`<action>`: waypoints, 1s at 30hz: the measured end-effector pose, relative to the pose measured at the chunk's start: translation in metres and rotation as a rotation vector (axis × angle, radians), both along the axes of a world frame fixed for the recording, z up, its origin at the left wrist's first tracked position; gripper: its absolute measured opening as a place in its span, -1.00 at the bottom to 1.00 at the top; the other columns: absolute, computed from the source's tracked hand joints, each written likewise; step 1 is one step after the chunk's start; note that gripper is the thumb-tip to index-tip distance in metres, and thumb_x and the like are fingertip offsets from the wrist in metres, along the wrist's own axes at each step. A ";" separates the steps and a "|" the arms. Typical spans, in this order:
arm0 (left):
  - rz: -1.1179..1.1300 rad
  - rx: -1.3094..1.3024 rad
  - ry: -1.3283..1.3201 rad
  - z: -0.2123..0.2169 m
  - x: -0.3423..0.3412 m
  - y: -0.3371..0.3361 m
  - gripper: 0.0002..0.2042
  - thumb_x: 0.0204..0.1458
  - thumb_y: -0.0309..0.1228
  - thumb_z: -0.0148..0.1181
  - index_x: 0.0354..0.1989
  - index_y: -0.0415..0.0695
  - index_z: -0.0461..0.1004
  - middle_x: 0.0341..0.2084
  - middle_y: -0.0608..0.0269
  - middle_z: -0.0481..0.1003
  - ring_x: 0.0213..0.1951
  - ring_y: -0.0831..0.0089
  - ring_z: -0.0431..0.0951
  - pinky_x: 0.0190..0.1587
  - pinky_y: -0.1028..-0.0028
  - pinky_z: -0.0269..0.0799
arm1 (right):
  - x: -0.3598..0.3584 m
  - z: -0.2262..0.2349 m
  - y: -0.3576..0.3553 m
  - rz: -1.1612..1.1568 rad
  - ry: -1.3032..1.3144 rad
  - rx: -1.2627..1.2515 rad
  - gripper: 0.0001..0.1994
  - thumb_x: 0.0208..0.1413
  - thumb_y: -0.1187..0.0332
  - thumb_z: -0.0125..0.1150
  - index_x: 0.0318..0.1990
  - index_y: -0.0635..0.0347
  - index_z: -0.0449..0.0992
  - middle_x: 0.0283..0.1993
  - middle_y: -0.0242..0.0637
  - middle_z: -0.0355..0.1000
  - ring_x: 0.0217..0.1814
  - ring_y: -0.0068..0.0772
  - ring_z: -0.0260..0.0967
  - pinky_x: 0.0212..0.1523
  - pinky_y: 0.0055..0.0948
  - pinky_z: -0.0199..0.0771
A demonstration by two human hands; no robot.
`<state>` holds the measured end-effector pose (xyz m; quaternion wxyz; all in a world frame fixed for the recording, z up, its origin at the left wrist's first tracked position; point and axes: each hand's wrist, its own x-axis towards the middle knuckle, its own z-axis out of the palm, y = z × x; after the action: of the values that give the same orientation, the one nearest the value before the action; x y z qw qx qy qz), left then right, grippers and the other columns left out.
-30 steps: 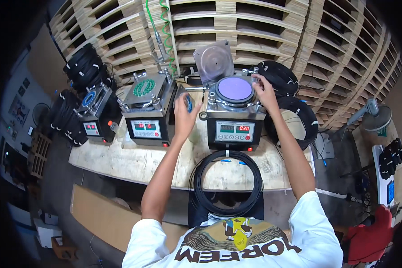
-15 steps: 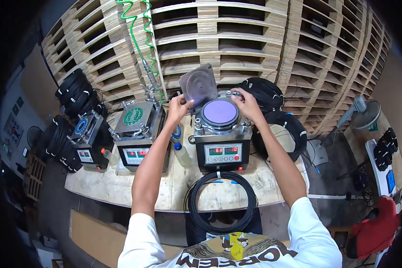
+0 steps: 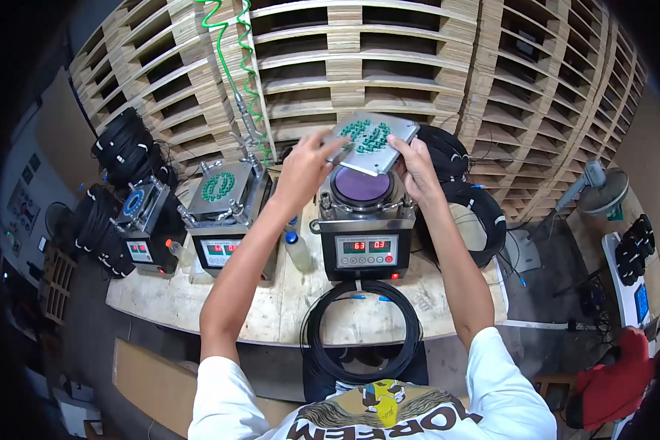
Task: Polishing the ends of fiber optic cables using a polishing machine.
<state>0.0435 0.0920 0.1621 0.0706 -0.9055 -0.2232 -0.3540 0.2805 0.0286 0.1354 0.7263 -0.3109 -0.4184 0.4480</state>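
Observation:
A square metal plate [image 3: 391, 152] with green fittings set in a ring on its face is held tilted above the polishing machine [image 3: 370, 220]. My right hand [image 3: 420, 170] grips its right side, thumb on the upper face. At the plate's left edge, my left hand [image 3: 306, 167] is closed on it, its fingers slightly blurred. Under the plate lies the machine's round purple polishing pad [image 3: 359, 185], part of it covered. The machine's front panel has a lit red display and buttons.
Two similar machines, one with a green-fitted plate [image 3: 218, 187] and one with a blue ring [image 3: 133, 205], stand to the left. A blue-capped bottle [image 3: 298, 253] is beside my machine. Black cable coils lie in front [image 3: 312, 323] and at right [image 3: 484, 220]. Wooden pallets [image 3: 345, 62] rise behind.
The plate, earlier upright with its plain side showing, has turned and come over the pad, green fittings in view. My right hand has left the clamp area and taken the plate's right side.

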 end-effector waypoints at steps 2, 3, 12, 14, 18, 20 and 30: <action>-0.093 -0.339 -0.047 0.004 -0.005 0.011 -0.25 -0.09 -0.41 0.39 0.35 0.02 0.22 0.18 -0.03 0.36 0.17 0.09 0.42 0.18 0.18 0.38 | 0.006 -0.008 0.005 -0.004 -0.031 0.029 -0.71 0.19 0.33 0.26 -0.02 0.29 0.44 -0.13 -0.29 0.53 -0.18 -0.55 0.52 -0.16 -0.52 0.57; -0.195 -0.673 -0.098 0.006 -0.006 0.021 -0.10 -0.12 -0.36 0.45 0.44 0.01 0.08 0.23 -0.13 0.30 0.23 0.08 0.37 0.25 0.19 0.30 | 0.010 -0.011 0.007 -0.015 -0.064 0.062 -0.69 0.20 0.33 0.25 0.01 0.32 0.43 -0.11 -0.26 0.54 -0.16 -0.54 0.52 -0.10 -0.51 0.56; -0.342 -1.370 -0.567 -0.040 -0.008 0.082 -0.56 0.11 -0.49 0.30 0.19 -0.23 0.43 -0.37 0.36 0.56 -0.40 0.70 0.51 -0.38 0.69 0.44 | 0.034 -0.011 0.042 0.131 -0.357 -0.172 -0.60 0.18 0.30 0.29 0.10 0.31 0.43 -0.27 -0.33 0.55 -0.43 -0.61 0.48 -0.54 -0.60 0.45; -0.323 -1.369 -0.576 -0.046 0.001 0.074 -0.55 0.11 -0.49 0.30 0.20 -0.22 0.42 -0.37 0.35 0.56 -0.39 0.69 0.52 -0.36 0.67 0.46 | 0.051 -0.026 0.052 0.092 -0.398 -0.164 -0.58 0.17 0.27 0.31 0.11 0.28 0.44 -0.31 -0.37 0.53 -0.48 -0.64 0.41 -0.58 -0.63 0.36; -0.280 -1.349 -0.605 -0.066 0.007 0.068 -0.53 0.09 -0.49 0.32 0.21 -0.22 0.41 -0.38 0.36 0.55 -0.37 0.65 0.55 -0.30 0.60 0.51 | 0.061 -0.046 0.050 0.014 -0.503 -0.163 -0.53 0.12 0.20 0.38 0.13 0.21 0.46 -0.41 -0.49 0.45 -0.57 -0.73 0.23 -0.62 -0.68 0.14; -0.247 -1.344 -0.597 -0.072 0.001 0.064 -0.54 0.08 -0.48 0.34 0.19 -0.23 0.44 -0.40 0.37 0.54 -0.38 0.65 0.53 -0.31 0.59 0.51 | 0.052 -0.052 0.040 0.014 -0.499 -0.184 -0.51 0.12 0.18 0.39 0.14 0.21 0.46 -0.42 -0.50 0.43 -0.54 -0.74 0.23 -0.59 -0.66 0.18; -0.133 -1.182 -0.537 -0.084 0.010 0.051 -0.53 0.05 -0.43 0.38 0.14 -0.33 0.46 -0.54 0.41 0.50 -0.53 0.73 0.36 -0.44 0.64 0.31 | 0.062 -0.083 0.045 -0.303 -0.765 -0.141 -0.42 0.00 0.10 0.48 -0.01 0.47 0.53 -0.54 -0.53 0.20 -0.52 -0.66 0.07 -0.54 -0.52 0.15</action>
<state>0.0530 0.1431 0.0779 -0.5198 -0.6835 -0.3335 -0.3891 0.3423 0.0733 0.0524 0.5533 -0.5620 -0.5757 0.2157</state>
